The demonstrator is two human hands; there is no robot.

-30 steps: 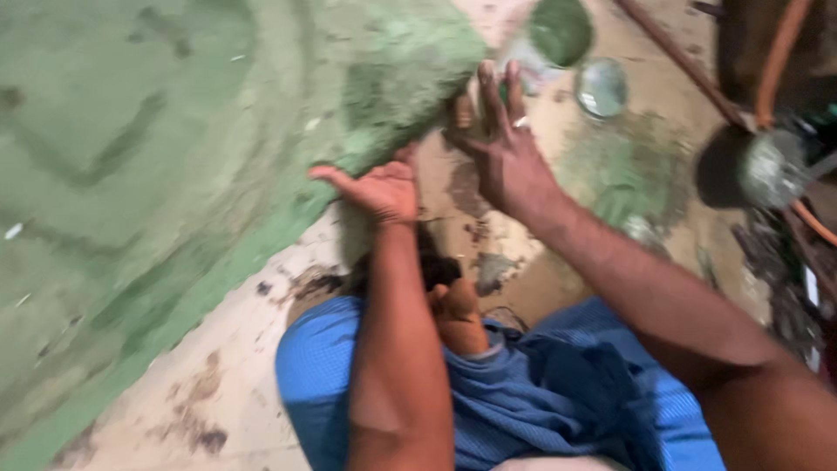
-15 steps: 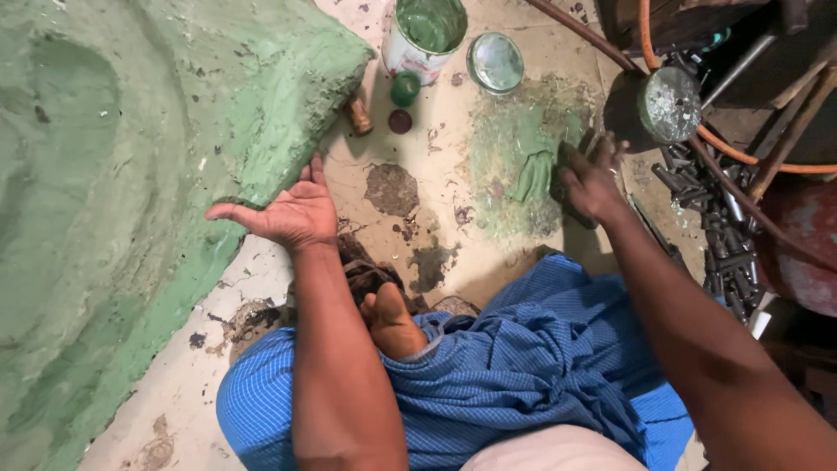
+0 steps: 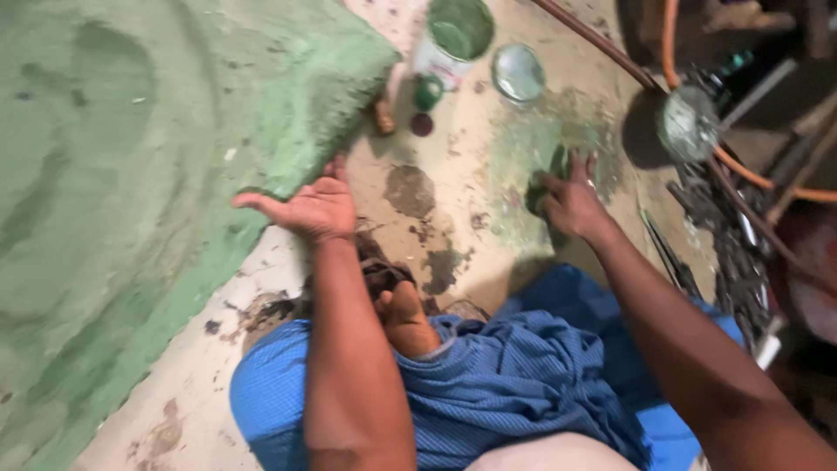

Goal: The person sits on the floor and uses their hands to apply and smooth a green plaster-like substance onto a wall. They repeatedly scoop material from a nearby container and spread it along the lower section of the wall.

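Note:
A big rough slab coated in green paint [image 3: 148, 166] fills the left of the view. My left hand [image 3: 309, 208] is open, palm up, with its fingers under the slab's lower right edge. My right hand [image 3: 567, 199] is on the floor to the right, its fingers closed on a small green paint-soaked wad [image 3: 547, 179] that rests on a green smear. An open paint tin [image 3: 453, 35] with green paint stands beyond, with its round lid [image 3: 518, 73] lying beside it.
I sit on a stained concrete floor in blue cloth [image 3: 514, 384], one foot [image 3: 403, 318] tucked in front. Two small caps [image 3: 426, 92] lie near the tin. At the right are a round metal can [image 3: 689, 124], an orange hose [image 3: 741, 170] and a pile of metal rods.
My right hand has left the slab's edge near the tin and come down to the green smear on the floor. My left hand stays at the slab's edge.

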